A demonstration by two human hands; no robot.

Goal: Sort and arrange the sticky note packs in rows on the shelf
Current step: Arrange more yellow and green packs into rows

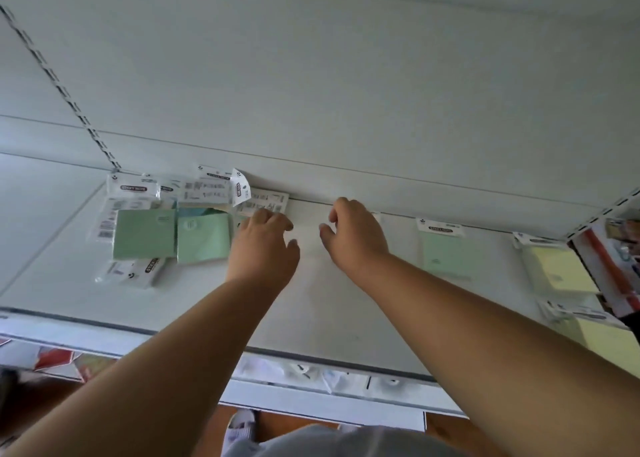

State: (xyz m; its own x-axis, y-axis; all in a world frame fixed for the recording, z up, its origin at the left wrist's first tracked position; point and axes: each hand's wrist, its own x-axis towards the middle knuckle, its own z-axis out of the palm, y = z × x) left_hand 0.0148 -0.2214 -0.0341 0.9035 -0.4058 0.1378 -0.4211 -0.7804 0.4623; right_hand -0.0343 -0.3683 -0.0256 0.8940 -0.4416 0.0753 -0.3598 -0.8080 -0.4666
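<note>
A loose pile of sticky note packs [173,221] lies at the back left of the white shelf [214,304], with two mint-green packs [143,233] on top and several clear wrappers with white header cards. My left hand [263,245] rests at the pile's right edge, its fingers bent over a pack that shows its printed back [268,198]; what it holds is hidden. My right hand [353,235] hovers just to the right, thumb and fingers loosely curled and apart. Between my hands lies a very pale pack [310,235], faint against the shelf. A single green pack [441,252] lies flat further right.
Pale yellow packs [557,269] lie at the shelf's right end, beside a red-and-white box [609,266]. The shelf's back wall [346,110] rises right behind the packs. A lower shelf with more goods [69,359] shows below the front edge. A wooden floor is underneath.
</note>
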